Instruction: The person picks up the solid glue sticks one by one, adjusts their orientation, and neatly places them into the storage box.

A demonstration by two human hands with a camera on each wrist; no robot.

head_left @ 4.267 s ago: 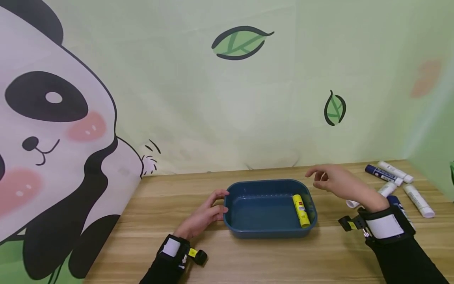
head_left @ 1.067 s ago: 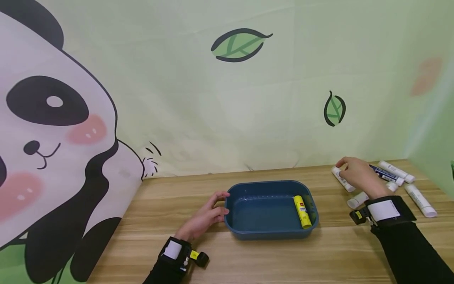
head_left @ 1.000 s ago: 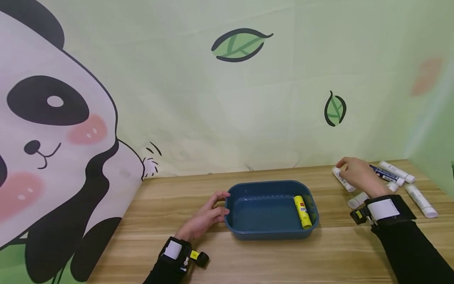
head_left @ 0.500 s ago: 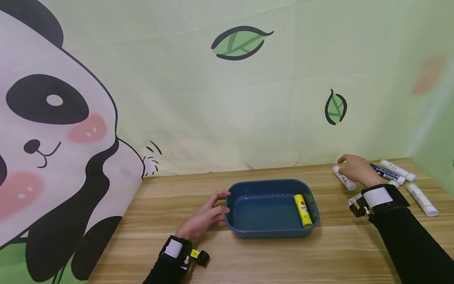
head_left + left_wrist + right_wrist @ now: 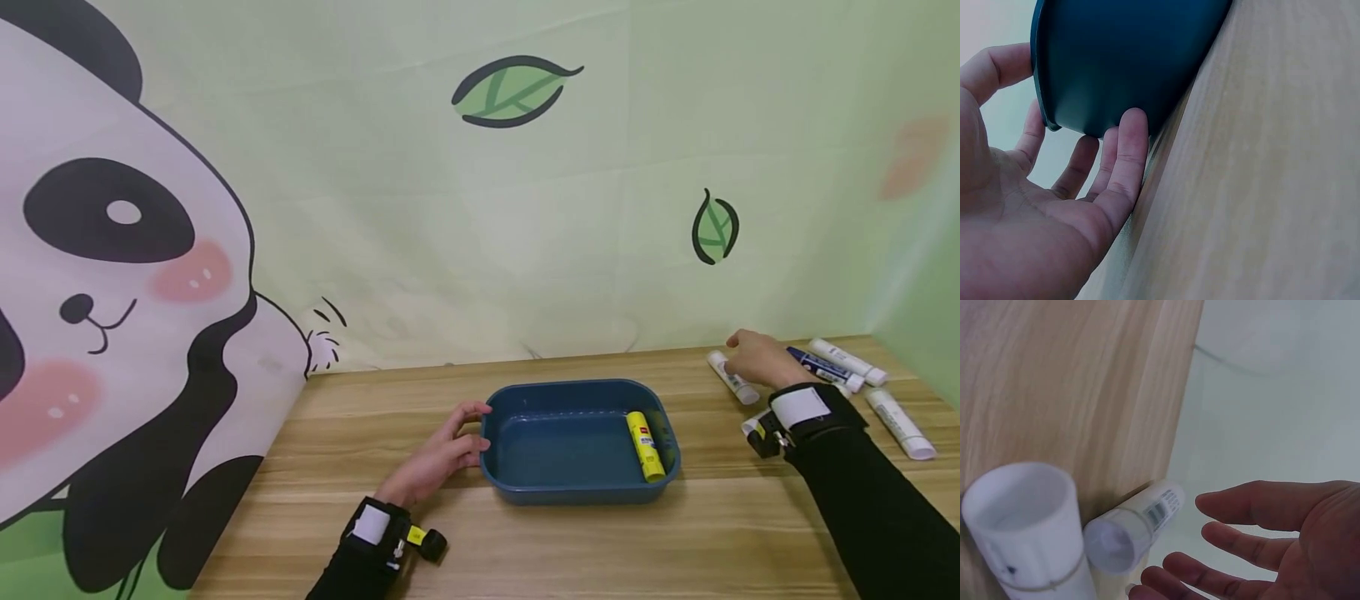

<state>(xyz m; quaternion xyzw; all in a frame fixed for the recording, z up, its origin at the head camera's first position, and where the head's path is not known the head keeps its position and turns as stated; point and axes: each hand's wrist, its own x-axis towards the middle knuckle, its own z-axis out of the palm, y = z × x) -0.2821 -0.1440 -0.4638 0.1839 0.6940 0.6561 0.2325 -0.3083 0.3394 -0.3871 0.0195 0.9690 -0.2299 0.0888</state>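
My left hand (image 5: 438, 454) touches the left end of a dark blue rectangular bin (image 5: 577, 492). In the left wrist view the thumb meets the bin's rim, and the relaxed fingers lie along its outer wall (image 5: 1116, 69). A yellow glue stick (image 5: 645, 447) lies inside the bin by its right wall. Near the table's back edge, my right hand (image 5: 767, 360) hovers beside a white glue stick (image 5: 741, 389). The right wrist view shows its thumb and fingers apart, short of that white stick (image 5: 1157, 515), with nothing between them.
To the right lie more glue sticks: a dark blue one (image 5: 821, 367), a white one (image 5: 851, 360) behind it, and another white one (image 5: 900, 425). One white stick (image 5: 752, 421) is mostly hidden under the right wrist. A panda-printed backdrop (image 5: 375, 208) stands behind the wooden table (image 5: 540, 550).
Since the earliest frame, my right hand has moved right and back, from beside the bin to the white glue stick. Over the last second it shifts only slightly. The left hand stays at the bin.
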